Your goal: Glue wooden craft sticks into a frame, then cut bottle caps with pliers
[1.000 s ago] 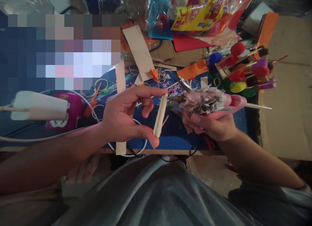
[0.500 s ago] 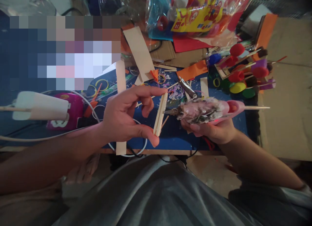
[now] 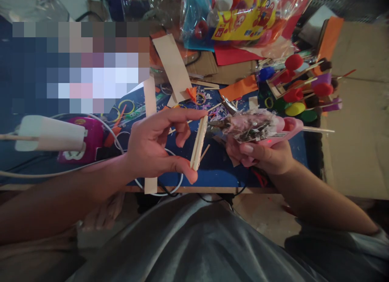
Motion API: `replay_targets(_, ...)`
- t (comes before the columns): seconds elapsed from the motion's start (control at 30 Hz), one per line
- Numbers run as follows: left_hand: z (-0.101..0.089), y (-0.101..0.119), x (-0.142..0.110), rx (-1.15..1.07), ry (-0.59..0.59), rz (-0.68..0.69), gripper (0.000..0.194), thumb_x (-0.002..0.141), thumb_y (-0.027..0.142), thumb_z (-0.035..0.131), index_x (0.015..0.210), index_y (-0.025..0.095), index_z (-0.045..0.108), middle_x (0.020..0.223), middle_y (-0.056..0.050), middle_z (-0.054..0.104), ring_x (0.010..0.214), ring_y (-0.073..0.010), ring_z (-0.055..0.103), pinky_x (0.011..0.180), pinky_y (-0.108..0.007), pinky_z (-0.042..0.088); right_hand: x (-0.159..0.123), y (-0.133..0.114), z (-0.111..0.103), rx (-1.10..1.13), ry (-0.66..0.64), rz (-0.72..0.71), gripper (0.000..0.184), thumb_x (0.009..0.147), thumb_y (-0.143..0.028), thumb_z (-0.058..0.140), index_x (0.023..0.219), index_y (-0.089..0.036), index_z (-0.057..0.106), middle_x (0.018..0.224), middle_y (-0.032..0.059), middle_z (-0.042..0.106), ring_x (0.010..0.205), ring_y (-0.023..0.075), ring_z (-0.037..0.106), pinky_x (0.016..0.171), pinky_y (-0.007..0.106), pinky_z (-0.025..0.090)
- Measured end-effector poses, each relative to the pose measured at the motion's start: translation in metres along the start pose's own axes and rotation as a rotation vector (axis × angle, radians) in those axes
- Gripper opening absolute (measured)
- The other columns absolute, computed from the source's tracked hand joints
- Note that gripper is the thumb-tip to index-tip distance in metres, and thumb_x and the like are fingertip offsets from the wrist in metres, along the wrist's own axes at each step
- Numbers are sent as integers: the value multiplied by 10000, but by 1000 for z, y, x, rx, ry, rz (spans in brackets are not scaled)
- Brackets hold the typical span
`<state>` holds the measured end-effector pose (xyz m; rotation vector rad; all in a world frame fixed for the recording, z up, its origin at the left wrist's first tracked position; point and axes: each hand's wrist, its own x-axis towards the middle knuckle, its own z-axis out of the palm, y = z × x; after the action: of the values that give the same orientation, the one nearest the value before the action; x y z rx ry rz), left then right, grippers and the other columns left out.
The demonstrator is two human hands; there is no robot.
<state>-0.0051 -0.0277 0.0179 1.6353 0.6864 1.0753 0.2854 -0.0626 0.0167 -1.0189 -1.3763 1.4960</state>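
Note:
Between the index fingertip and thumb of my left hand [image 3: 161,142] a short piece of wooden craft sticks [image 3: 199,144] is held by its two ends. A whitish line, which looks like glue, runs along its right edge. My right hand [image 3: 263,154] grips a pink hot glue gun [image 3: 255,126] whose front is caked with fluff and grime. Its dark nozzle points left, close to the upper end of the stick piece; I cannot tell whether they touch. A pale glue stick [image 3: 319,129] sticks out of the gun's rear, and a small red light glows on its side.
Pliers [image 3: 229,104] and scraps lie behind the glue gun. Coloured bottle caps on sticks [image 3: 299,91] stand at right, beside cardboard [image 3: 354,112]. A bag of caps [image 3: 243,18] lies at the back. A white plug [image 3: 51,133] sits in a magenta socket block [image 3: 82,146], cables around.
The glue gun dipped its nozzle down along the stick piece's edge, then rose back to the upper end. My left hand has stayed nearly still.

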Motion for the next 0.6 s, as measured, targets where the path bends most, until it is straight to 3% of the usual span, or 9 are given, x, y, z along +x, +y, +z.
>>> replay_targets(0.33,1,-3,3,7,-17,14,798,804,788,896,1497,401,817,821,-28,657,742,-185,580,718,-374,526,1,-2,0,134,-29,7,414,941,-521,951,867,-211,688,560,-42,630,426,107,510,430,258,472)
replay_targets(0.4,1,-9,6,-11,-20,61,804,801,762,933,1511,405,811,804,-19,656,703,-171,573,692,-367,526,2,-3,2,136,-4,5,424,926,-523,962,846,-216,680,565,-42,631,420,105,500,419,261,463)
replay_targets(0.43,1,-13,9,-63,-26,181,842,750,748,993,1496,398,823,753,1,640,628,-148,541,612,-345,494,2,-3,3,136,11,9,435,914,-526,969,825,-218,675,571,-41,632,418,105,496,406,260,450)
replay_targets(0.5,1,-18,13,-95,-45,280,897,695,705,1060,1497,378,825,722,21,627,559,-120,505,551,-329,474,2,-3,4,142,27,23,457,899,-533,975,781,-220,663,574,-39,623,415,108,489,384,262,415)
replay_targets(0.6,2,-21,18,-68,-14,296,843,739,657,1065,1484,334,837,697,34,607,526,-96,472,546,-321,478,1,-4,4,132,34,26,463,918,-538,959,752,-214,674,577,-32,619,414,106,474,379,264,388)
